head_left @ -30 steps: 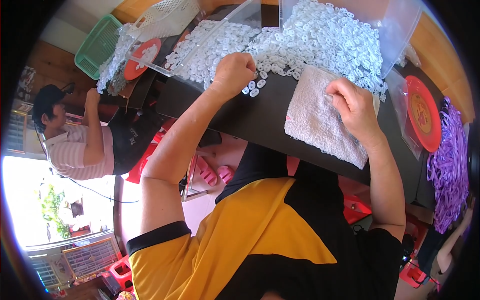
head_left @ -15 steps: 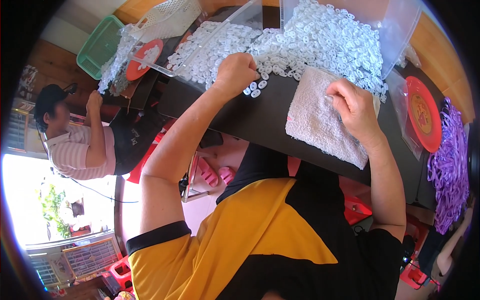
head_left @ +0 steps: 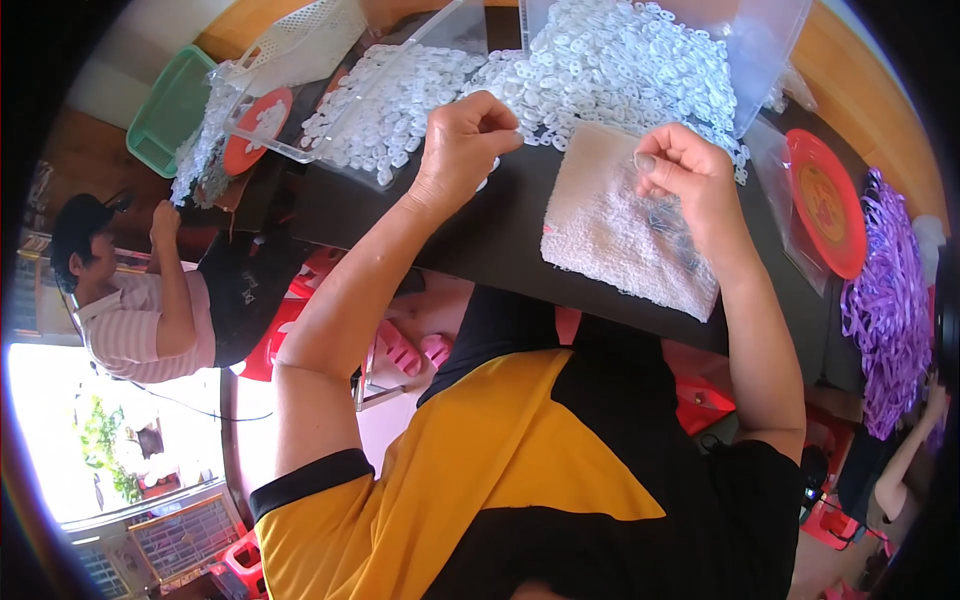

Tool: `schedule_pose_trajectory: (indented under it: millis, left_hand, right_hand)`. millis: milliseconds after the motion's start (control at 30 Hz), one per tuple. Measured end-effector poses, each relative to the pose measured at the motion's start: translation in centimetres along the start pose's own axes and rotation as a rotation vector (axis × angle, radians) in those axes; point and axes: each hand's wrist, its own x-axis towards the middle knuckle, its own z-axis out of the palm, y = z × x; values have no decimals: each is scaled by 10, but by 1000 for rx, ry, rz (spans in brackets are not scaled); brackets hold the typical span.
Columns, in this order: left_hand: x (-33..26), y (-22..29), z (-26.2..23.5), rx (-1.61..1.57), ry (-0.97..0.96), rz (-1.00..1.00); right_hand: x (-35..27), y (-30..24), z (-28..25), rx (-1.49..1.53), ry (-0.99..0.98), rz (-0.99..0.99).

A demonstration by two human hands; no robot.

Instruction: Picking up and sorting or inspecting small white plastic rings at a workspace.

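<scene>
My left hand (head_left: 462,150) is raised over the dark table (head_left: 440,240), its fingertips pinched together. Whatever they hold, if anything, is too small to make out. Below and behind it lie many small white oval plastic pieces (head_left: 630,70) with holes. My right hand (head_left: 688,178), thumb pressed to the fingers, hovers above a pale folded towel (head_left: 625,262). Fine clear strands (head_left: 672,218) show on the towel just below this hand; whether the fingers grip them I cannot tell.
Clear plastic bins (head_left: 780,60) spill the white pieces at the back. A red plate (head_left: 826,203) and hanging purple ribbons (head_left: 888,310) are at the right. At the left, another person (head_left: 150,310) works near a green basket (head_left: 172,110) and a smaller red plate (head_left: 250,150).
My left hand has lifted from the edge of the white pieces, its fingertips now pointing toward the right hand. My right hand stays over the towel, its fingers turned slightly. The whole view has shifted a little.
</scene>
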Motion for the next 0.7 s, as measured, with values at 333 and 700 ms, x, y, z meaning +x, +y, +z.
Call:
schedule_pose_trajectory:
  millis: [333, 700]
  left_hand:
    - [-19, 42, 76, -462, -196, -213]
    - [-17, 61, 89, -586, -98, -169]
  right_hand:
    - [3, 3, -8, 92, 62, 63]
    - [-1, 0, 6, -77, 151, -110]
